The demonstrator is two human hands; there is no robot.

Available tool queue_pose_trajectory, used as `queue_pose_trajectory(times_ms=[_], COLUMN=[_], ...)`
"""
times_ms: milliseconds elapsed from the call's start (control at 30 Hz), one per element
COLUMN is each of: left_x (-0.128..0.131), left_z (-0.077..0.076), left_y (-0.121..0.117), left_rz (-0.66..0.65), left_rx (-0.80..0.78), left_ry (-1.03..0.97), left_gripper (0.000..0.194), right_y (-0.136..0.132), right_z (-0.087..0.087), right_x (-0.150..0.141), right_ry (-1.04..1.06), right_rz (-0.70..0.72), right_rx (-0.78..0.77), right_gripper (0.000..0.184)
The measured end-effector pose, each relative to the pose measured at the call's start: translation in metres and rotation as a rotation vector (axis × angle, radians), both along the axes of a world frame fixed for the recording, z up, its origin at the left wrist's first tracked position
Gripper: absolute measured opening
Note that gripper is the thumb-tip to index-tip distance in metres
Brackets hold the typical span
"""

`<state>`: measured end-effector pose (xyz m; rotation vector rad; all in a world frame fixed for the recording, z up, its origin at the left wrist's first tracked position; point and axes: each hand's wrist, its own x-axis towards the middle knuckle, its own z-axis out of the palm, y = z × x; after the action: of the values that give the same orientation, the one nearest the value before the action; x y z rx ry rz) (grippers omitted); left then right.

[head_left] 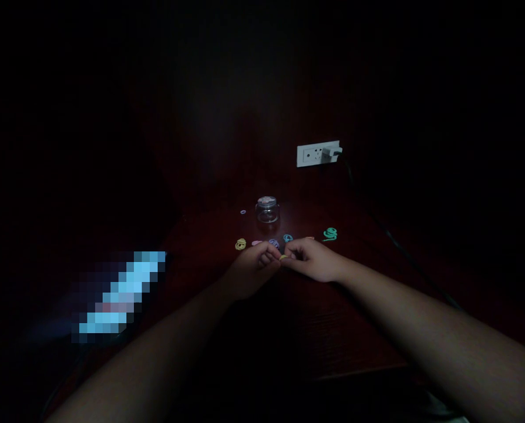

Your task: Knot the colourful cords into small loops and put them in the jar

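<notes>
My left hand point(258, 264) and my right hand point(315, 259) meet over the table, fingertips pinched together. Between them shows a small yellow elastic band point(283, 257), held from both sides. Just beyond the fingers lie small heaps of coloured bands: yellow point(240, 244), pink point(256, 242), purple point(273, 242) and blue point(288, 238). An orange-red band point(309, 238) is mostly covered by my right hand. To the right sits a green heap point(330, 234). Behind them stands a clear jar point(268, 212) with its lid on.
A single pale purple band point(243, 211) lies left of the jar on the dark red table point(354, 329). On the wall is a white socket point(318, 154) with a plug in it, its dark cable point(399, 244) running down the right. A bright pixelated screen point(121, 296) glows at left.
</notes>
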<state>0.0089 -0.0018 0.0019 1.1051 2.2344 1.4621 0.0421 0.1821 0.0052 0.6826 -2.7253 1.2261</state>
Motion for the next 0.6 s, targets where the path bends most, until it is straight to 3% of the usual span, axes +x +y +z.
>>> queue_pose_trajectory(times_ms=[233,433,600], left_x=[0.001,0.001,0.002], left_z=[0.001,0.001,0.000], left_y=[-0.001,-0.001,0.001], left_rz=[-0.054,-0.004,-0.038], left_rx=[0.035,0.025,0.032], left_ry=[0.049,0.173,0.132], left_gripper=[0.020,0.017,0.020], right_y=[0.002,0.003,0.005], right_z=[-0.006,-0.008,-0.011], right_x=[-0.005,-0.007,-0.009], right_ry=[-0.065,-0.069,-0.105], right_rz=[-0.007,-0.007,-0.004], right_rx=[-0.080,-0.085,-0.118], right_gripper=[0.031,0.032,0.033])
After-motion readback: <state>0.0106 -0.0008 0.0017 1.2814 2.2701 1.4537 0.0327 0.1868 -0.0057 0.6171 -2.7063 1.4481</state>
